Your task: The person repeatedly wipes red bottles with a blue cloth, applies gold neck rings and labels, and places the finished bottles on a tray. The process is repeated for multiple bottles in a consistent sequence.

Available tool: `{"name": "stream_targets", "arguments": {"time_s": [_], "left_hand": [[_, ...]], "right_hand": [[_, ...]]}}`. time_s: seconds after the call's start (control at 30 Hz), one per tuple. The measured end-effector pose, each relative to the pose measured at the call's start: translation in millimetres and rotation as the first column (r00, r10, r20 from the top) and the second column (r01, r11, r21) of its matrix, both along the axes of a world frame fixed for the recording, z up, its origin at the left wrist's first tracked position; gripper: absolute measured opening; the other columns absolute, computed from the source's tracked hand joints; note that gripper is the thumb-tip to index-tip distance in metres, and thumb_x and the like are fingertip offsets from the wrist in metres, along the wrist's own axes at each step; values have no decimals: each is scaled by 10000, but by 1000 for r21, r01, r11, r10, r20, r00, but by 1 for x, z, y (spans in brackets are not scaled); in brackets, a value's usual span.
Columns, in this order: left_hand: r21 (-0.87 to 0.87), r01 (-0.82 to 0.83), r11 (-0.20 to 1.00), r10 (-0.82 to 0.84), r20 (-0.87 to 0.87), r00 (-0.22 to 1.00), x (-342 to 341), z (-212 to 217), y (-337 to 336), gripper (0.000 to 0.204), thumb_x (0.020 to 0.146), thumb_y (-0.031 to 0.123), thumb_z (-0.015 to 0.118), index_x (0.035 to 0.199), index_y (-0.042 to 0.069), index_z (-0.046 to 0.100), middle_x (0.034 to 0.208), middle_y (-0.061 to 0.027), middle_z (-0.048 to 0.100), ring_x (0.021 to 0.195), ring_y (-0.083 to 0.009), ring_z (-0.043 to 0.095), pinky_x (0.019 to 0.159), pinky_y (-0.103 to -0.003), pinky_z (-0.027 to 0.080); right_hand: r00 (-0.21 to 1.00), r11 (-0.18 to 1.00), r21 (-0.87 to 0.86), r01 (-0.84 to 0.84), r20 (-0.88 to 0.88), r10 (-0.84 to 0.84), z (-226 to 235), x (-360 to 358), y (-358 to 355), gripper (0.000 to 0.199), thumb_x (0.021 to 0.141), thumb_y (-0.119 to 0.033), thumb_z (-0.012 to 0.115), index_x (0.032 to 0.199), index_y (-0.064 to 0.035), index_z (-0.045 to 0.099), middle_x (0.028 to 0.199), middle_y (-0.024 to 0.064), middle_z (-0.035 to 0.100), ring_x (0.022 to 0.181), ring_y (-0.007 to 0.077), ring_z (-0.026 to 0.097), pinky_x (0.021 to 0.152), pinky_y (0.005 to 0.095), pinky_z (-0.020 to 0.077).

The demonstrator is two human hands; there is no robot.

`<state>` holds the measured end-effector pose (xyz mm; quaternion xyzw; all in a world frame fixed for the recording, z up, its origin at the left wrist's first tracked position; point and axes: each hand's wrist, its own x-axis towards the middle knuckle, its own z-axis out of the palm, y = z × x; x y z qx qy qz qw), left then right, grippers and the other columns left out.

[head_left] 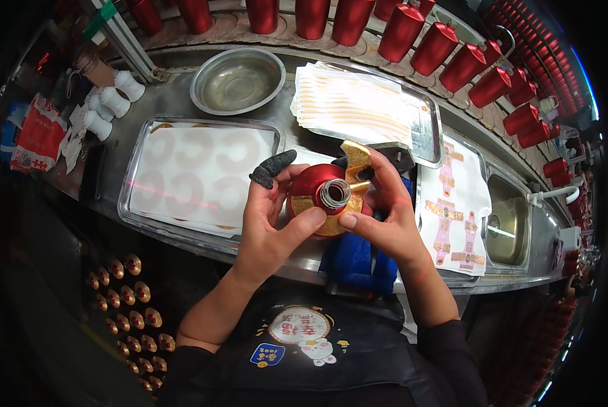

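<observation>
Black apron with a cartoon rabbit print (371,339) nearest, bare forearms over it. Left hand (271,234) and right hand (390,227) both closed around a shiny red metal bottle with a bare threaded neck (308,180), held between them above the bench edge. Bottle's long axis points roughly at the camera, mouth up. Thumbs on the near side of the shoulder; left index wears a black textured finger cover (274,168).

Key relation: crinkled gold foil-like strip (356,157) stands off the bottle just right of the neck, its long axis running away from the person, free end farthest. Right fingers are beside it, left hand across the neck, so right hand is nearer. Whether right fingers pinch it: can't tell.

Beyond: blue padded object (351,261) below right hand; white sheet with gold-and-pink cross-shaped decals (446,227) to the right; round metal basin (209,98) farther, left; red bottles in a row (437,49) farthest.
</observation>
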<state>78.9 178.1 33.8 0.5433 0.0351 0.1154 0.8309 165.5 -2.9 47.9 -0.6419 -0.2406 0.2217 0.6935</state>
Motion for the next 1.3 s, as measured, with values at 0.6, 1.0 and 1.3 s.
{"name": "stream_targets", "arguments": {"time_s": [0.6, 1.0, 1.3], "left_hand": [[72, -22, 997, 25, -38, 999, -2, 3, -4, 855, 796, 112, 843, 1461, 8, 315, 1351, -137, 509, 1272, -223, 538, 1099, -376, 430], [67, 9, 998, -10, 12, 1000, -3, -5, -2, 895, 808, 126, 846, 1494, 14, 281, 1394, -145, 483, 1301, -233, 510, 1124, -384, 405], [71, 10, 997, -11, 17, 1000, -3, -6, -3, 887, 816, 113, 824, 1508, 37, 274, 1397, -141, 475, 1307, -234, 503, 1124, -389, 409]], "right_hand": [[999, 999, 10, -40, -10, 40, -2, 1, -4, 840, 790, -142, 833, 1510, -33, 415, 1433, 46, 462, 694, 3, 455, 610, 171, 399], [994, 1000, 30, -4, -106, 8, -2, 2, -2, 811, 818, -130, 805, 1517, -27, 407, 1393, 57, 499, 735, 2, 475, 657, 169, 417], [993, 999, 46, 6, -120, -1, 4, -1, 0, 732, 884, -130, 755, 1516, -16, 401, 1385, 68, 513, 852, 26, 553, 744, 172, 464]]}}
